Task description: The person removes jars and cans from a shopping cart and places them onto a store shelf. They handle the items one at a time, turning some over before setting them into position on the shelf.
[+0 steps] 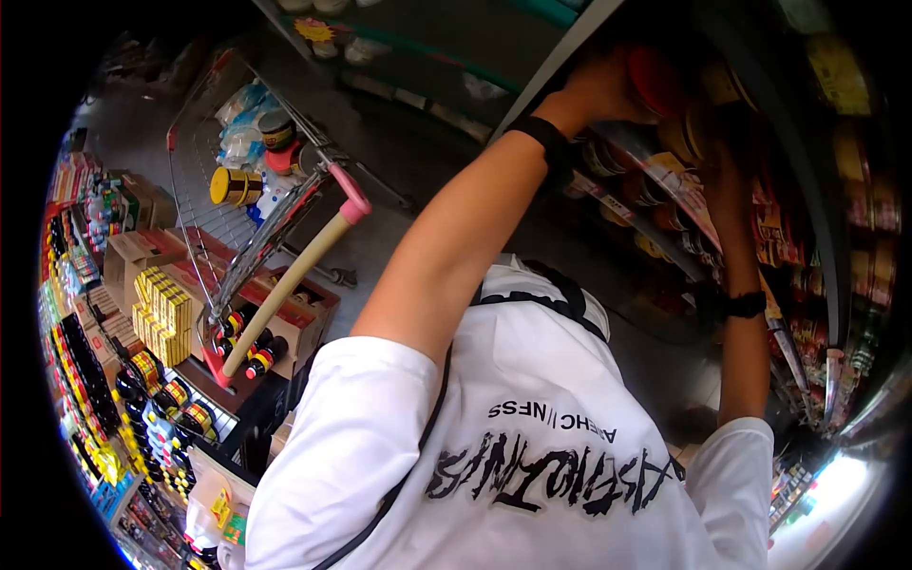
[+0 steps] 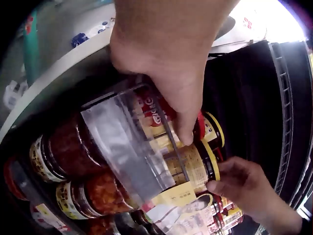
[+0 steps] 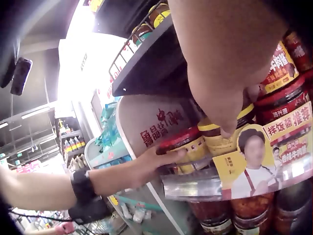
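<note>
At a store shelf, my left hand (image 1: 608,90) holds a jar with a red lid (image 3: 183,139), its fingers along the jar's side. Right beside it stands a yellow-labelled jar (image 3: 220,144) with a dark, yellow-rimmed lid. My right hand (image 2: 247,183) grips that second jar at its lid end, thumb and fingers at the rim. Both jars sit behind the clear shelf-front strip (image 3: 193,188). In the left wrist view, the left hand covers part of the red-lidded jar.
More sauce jars (image 2: 73,147) fill the tier below, and red-lidded jars (image 3: 281,100) stand to the right. A dark shelf (image 3: 146,58) overhangs the hands. Behind the left arm is a shopping cart (image 1: 204,214) with goods; cartons (image 1: 142,256) stand near it.
</note>
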The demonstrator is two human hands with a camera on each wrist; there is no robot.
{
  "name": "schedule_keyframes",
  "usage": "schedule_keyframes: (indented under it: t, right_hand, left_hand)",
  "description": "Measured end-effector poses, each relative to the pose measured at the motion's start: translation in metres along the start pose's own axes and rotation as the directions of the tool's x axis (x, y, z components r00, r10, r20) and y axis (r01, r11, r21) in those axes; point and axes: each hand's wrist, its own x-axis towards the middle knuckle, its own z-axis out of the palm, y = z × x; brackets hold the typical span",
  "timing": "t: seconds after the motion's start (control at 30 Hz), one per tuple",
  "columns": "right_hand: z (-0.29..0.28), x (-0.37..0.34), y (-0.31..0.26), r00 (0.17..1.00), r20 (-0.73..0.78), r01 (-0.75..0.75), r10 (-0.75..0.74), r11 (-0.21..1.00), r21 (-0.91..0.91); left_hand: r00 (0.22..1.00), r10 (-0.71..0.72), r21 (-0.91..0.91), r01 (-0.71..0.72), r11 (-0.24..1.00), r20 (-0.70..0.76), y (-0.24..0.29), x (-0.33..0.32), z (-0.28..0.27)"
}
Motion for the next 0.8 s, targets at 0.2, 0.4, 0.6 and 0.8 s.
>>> schedule_keyframes:
  t: [0.2, 0.4, 0.6, 0.8]
  right_hand:
    - [-0.004, 0.007, -0.008, 0.999, 0.025, 0.036, -0.038, 0.997, 0.074]
    - [-0.025, -0.007, -0.028, 0.996, 0.030, -0.091, 0.087, 0.977, 0.194]
    - [-0.026, -0.028, -0.027, 0.991, -0.098, -0.065, 0.096, 0.959, 0.277]
    - [-0.020, -0.024, -0.032, 0.970, -0.185, -0.039, 0.158, 0.851, 0.524]
  left_hand:
    - [0.998, -0.009, 0.051, 0.006, 0.999, 0.059, 0.013, 0.004, -0.005]
    - [0.986, 0.142, -0.169, -0.155, 0.973, -0.087, 0.012, 0.003, -0.013]
    - [0.914, 0.350, -0.230, -0.393, 0.890, -0.204, 0.035, 0.019, -0.015]
    - [0.940, 0.256, -0.391, -0.327, 0.860, -0.224, 0.077, 0.010, 0.001]
